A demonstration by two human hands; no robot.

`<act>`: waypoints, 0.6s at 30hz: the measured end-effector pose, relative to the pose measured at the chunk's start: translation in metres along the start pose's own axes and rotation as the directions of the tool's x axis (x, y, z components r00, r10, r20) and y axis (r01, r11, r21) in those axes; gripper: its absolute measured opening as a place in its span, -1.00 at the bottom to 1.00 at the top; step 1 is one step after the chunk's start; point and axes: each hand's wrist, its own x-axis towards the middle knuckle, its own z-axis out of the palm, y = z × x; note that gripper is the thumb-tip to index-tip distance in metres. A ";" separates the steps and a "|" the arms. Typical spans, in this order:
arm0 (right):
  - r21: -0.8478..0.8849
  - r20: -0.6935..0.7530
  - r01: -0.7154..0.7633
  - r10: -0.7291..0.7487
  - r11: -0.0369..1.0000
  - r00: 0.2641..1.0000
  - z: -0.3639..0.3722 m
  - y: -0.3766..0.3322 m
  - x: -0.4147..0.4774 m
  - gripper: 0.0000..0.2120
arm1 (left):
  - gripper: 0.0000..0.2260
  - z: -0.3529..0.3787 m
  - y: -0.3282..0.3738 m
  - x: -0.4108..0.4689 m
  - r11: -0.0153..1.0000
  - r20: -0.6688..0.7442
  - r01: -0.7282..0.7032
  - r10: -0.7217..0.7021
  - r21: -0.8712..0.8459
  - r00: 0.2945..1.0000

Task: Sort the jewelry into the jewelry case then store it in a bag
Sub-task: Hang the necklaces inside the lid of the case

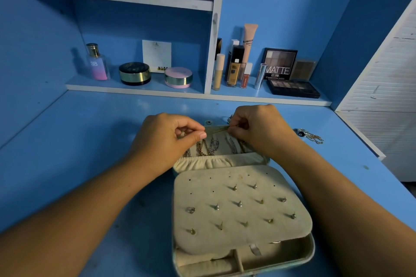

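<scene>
**A:** What lies nearest?

**B:** A beige jewelry case (292, 254) lies open on the blue desk (90, 141), its long axis running near to far. A padded panel (202, 195) set with stud earrings (239, 203) covers the near half.

**A:** And the hands?

**B:** They are over the far half, where necklaces (207, 147) hang above a gathered pocket (209, 162). The left hand (166, 139) and right hand (258, 132) each pinch one end of a thin gold chain (217, 129), which stretches left to right between them.

**A:** Anything farther?

**B:** A loose necklace (311, 136) lies on the desk to the right. On the far shelf (139, 91), a palette (279, 64) reads "MATTE", a card (157, 56) reads "NUDE", and a bottle (97, 63) reads "SB".
</scene>
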 end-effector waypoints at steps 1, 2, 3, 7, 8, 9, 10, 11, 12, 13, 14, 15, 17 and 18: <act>-0.020 0.004 0.017 -0.016 1.000 1.000 0.000 -0.001 0.000 -0.98 | -0.91 0.000 0.000 0.000 1.000 0.012 -0.007 0.007 0.011 1.000; -0.039 0.004 0.031 -0.031 0.999 1.000 0.001 -0.002 0.001 -0.98 | -0.92 0.000 0.000 0.001 1.000 0.024 -0.014 0.014 0.025 1.000; -0.056 0.005 0.040 -0.040 0.998 0.999 0.002 -0.003 0.001 -0.98 | -0.92 0.000 0.001 0.001 0.999 0.035 -0.023 0.022 0.038 0.999; -0.134 0.040 0.050 -0.045 0.990 0.998 0.003 -0.008 0.002 -0.92 | -0.93 -0.001 0.004 0.003 0.991 0.069 -0.071 0.064 0.116 0.996; -0.151 0.064 0.047 -0.038 0.987 0.997 0.002 -0.010 0.002 -0.91 | -0.94 -0.001 0.004 0.003 0.988 0.076 -0.081 0.072 0.134 0.995; -0.173 0.096 0.044 -0.028 0.984 0.995 0.001 -0.011 0.002 -0.90 | -0.94 -0.001 0.004 0.003 0.985 0.082 -0.086 0.074 0.149 0.994; -0.203 0.130 0.049 -0.023 0.978 0.991 -0.001 -0.012 0.002 -0.89 | -0.94 -0.001 0.004 0.003 0.983 0.087 -0.087 0.074 0.163 0.994; -0.237 0.160 0.064 -0.026 0.969 0.987 -0.002 -0.013 0.002 -0.88 | -0.95 0.000 0.004 0.003 0.981 0.089 -0.087 0.073 0.176 0.993; -0.264 0.179 0.080 -0.033 0.961 0.983 -0.003 -0.014 0.002 -0.87 | -0.95 0.000 0.004 0.003 0.978 0.088 -0.089 0.073 0.187 0.993; -0.278 0.186 0.093 -0.042 0.956 0.982 -0.004 -0.015 0.002 -0.87 | -0.95 0.000 0.004 0.003 0.976 0.087 -0.092 0.076 0.196 0.993; -0.280 0.180 0.104 -0.054 0.954 0.982 -0.004 -0.015 0.001 -0.87 | -0.96 0.000 0.004 0.003 0.974 0.085 -0.097 0.081 0.204 0.993; -0.276 0.170 0.110 -0.064 0.955 0.983 -0.004 -0.014 0.001 -0.87 | -0.96 0.000 0.004 0.003 0.973 0.083 -0.101 0.085 0.209 0.993; -0.277 0.173 0.105 -0.058 0.955 0.983 -0.005 -0.015 0.000 -0.86 | -0.96 0.001 0.005 0.003 0.971 0.084 -0.101 0.085 0.216 0.993; -0.289 0.187 0.101 -0.047 0.952 0.981 -0.006 -0.016 0.000 -0.84 | -0.96 0.001 0.005 0.003 0.972 0.086 -0.096 0.079 0.214 0.993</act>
